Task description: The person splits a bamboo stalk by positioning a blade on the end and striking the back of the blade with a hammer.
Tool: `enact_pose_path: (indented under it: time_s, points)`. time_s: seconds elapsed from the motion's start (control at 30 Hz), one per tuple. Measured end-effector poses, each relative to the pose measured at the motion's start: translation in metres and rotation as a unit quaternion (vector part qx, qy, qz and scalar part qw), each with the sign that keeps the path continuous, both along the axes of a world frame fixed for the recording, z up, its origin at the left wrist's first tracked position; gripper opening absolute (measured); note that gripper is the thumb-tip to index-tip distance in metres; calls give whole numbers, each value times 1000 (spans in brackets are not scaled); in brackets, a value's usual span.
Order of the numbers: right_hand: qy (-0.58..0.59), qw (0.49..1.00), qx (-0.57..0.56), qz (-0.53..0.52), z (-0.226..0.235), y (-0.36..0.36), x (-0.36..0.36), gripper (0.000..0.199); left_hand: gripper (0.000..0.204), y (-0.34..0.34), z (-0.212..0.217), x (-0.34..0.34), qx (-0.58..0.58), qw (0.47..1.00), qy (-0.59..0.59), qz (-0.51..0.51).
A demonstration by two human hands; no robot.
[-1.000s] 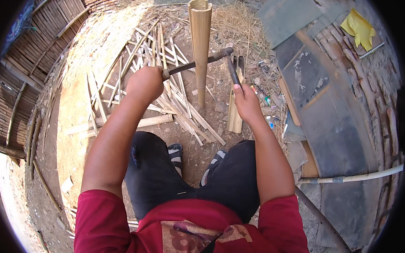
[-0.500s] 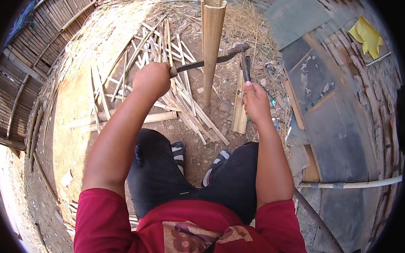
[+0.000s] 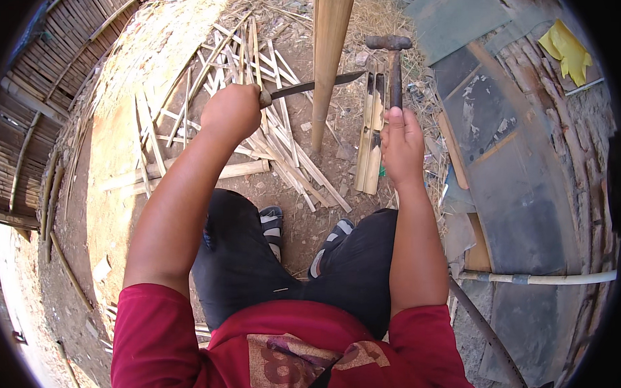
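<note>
We gripped a long knife (image 3: 311, 87) in our left hand (image 3: 231, 112), its blade lying across the upright bamboo pole (image 3: 328, 53) that stood on the dirt ground (image 3: 304, 221) ahead of our feet. Our right hand (image 3: 402, 145) closed around a hammer (image 3: 391, 62), head raised just right of the pole, with split bamboo strips (image 3: 281, 144) scattered behind.

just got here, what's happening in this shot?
A person is working an upright bamboo pole. The left hand grips a long knife whose blade lies crosswise against the pole. The right hand holds a hammer upright, its head level with the blade and off to the pole's right, not touching it. Split bamboo strips lie scattered on the dirt ahead of the person's sandalled feet.
</note>
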State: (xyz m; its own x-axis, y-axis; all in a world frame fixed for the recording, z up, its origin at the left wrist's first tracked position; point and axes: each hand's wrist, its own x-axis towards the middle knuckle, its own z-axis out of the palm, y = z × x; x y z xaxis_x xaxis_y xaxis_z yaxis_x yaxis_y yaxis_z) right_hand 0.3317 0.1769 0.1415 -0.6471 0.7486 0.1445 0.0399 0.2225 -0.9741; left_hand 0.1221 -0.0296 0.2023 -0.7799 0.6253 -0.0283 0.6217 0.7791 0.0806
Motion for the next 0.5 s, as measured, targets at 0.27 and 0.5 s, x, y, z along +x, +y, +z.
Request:
enact_pose_path:
  time_s: [0.27, 0.5]
  points:
    - [-152, 985, 82, -24, -52, 19, -11, 39, 27, 5, -10, -14, -9, 1000, 14, -4]
    - [58, 997, 28, -52, 32, 5, -8, 43, 27, -2, -16, -15, 24, 999, 23, -5]
